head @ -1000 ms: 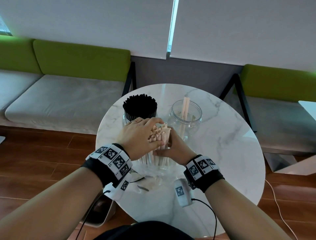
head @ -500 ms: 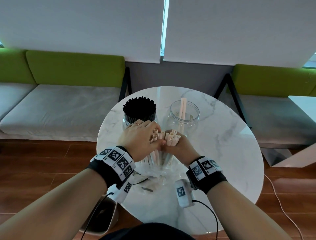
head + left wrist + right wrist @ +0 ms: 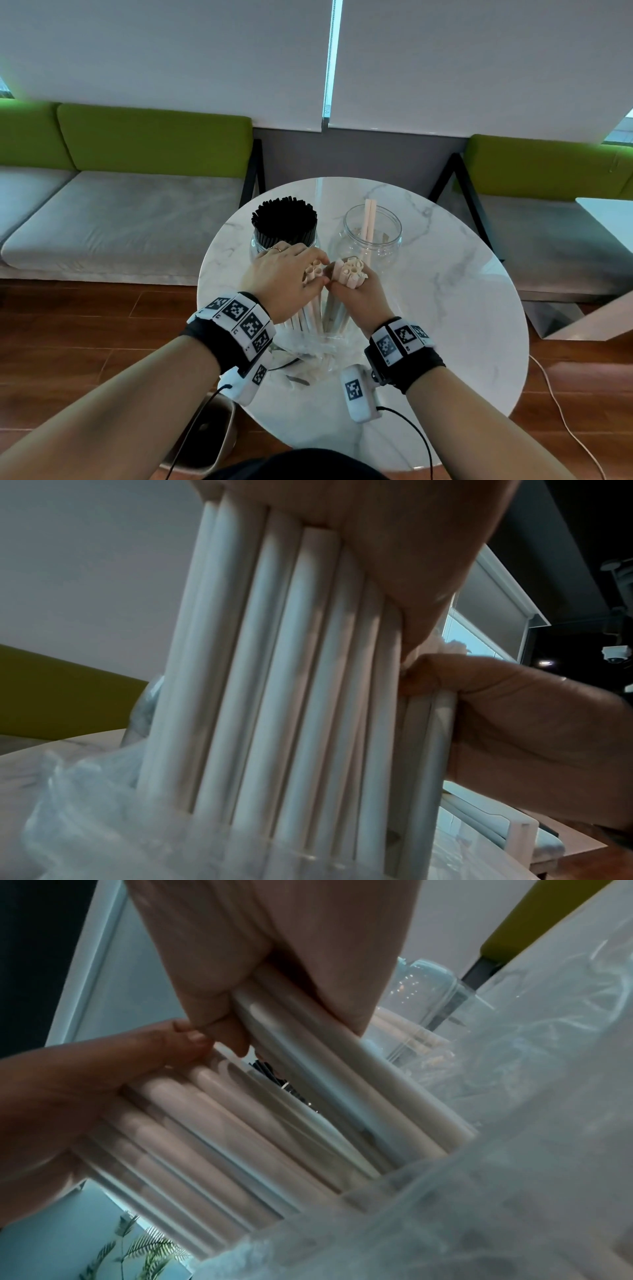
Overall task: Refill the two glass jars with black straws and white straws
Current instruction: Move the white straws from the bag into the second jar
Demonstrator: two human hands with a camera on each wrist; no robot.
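Observation:
Two glass jars stand at the back of the round marble table (image 3: 445,308). The left jar (image 3: 284,226) is packed with black straws. The right jar (image 3: 371,236) holds two white straws. In front of them a bunch of white straws stands upright in a clear plastic bag (image 3: 315,353). My left hand (image 3: 291,277) grips one part of the white straws (image 3: 274,696). My right hand (image 3: 356,291) grips the other part (image 3: 342,1069), split off to the right. The two bunches fan apart at their tops.
Green and grey benches (image 3: 120,212) line the wall behind the table. A white table corner (image 3: 609,212) is at the right. A bin (image 3: 205,435) sits on the wooden floor under the table's near left edge. A cable (image 3: 561,418) lies on the floor at right.
The single bunch held by both hands has been parted into two. My right hand's share has moved a little right, away from the left hand's share.

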